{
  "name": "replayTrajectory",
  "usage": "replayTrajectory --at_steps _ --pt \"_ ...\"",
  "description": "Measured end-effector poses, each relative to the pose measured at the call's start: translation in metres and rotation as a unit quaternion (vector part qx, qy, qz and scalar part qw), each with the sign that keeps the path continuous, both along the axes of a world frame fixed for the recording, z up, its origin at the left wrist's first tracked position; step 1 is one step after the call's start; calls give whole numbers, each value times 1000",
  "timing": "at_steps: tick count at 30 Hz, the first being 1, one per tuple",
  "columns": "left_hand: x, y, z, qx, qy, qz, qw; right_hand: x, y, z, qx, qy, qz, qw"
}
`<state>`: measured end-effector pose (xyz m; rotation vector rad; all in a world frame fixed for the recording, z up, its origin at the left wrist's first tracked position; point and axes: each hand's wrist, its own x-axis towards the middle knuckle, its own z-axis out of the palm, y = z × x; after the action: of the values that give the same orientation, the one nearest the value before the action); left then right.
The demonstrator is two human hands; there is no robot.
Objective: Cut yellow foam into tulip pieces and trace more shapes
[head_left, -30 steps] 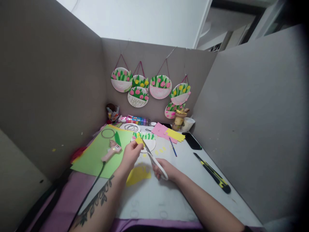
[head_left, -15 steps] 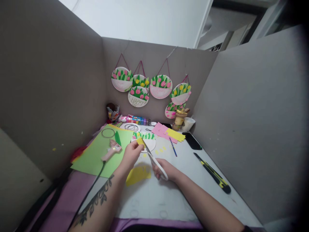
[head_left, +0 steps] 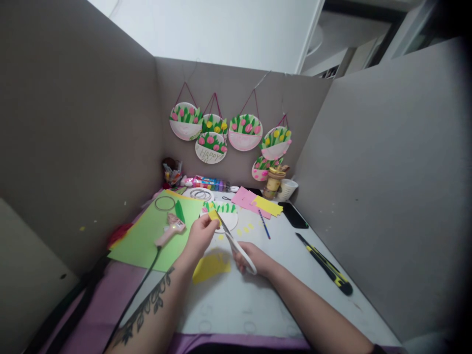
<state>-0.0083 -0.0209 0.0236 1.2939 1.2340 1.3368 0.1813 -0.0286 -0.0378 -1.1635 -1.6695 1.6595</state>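
Head view: left hand (head_left: 202, 233) mid-frame, pinching yellow paper (head_left: 214, 216); right hand (head_left: 254, 257) gripping scissors (head_left: 233, 241), forearm (head_left: 313, 301) slanting from lower right.

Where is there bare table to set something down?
Between the blue pencil and the box cutter; also between the forearms, this side of the nearer yellow paper. Crowded: along the back, around the pink paper and white cup.

We have a dark grey left panel (head_left: 92, 123), a grey back panel (head_left: 309, 93) and a paler right panel (head_left: 383, 172) around a whitish tabletop (head_left: 258, 307). Above the back one we see a bright white surface (head_left: 221, 29); the light is soft, dimmer along our left.
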Motion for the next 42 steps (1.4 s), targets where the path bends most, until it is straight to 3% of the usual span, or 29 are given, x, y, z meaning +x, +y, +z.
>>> replayTrajectory --at_steps 10,42 --pt "0 -2 5 3 12 -13 1000 1 1 -2 2 -7 5 1000" --pt "-3 0 0 25 42 -6 999 7 5 -2 9 -15 23 1000"
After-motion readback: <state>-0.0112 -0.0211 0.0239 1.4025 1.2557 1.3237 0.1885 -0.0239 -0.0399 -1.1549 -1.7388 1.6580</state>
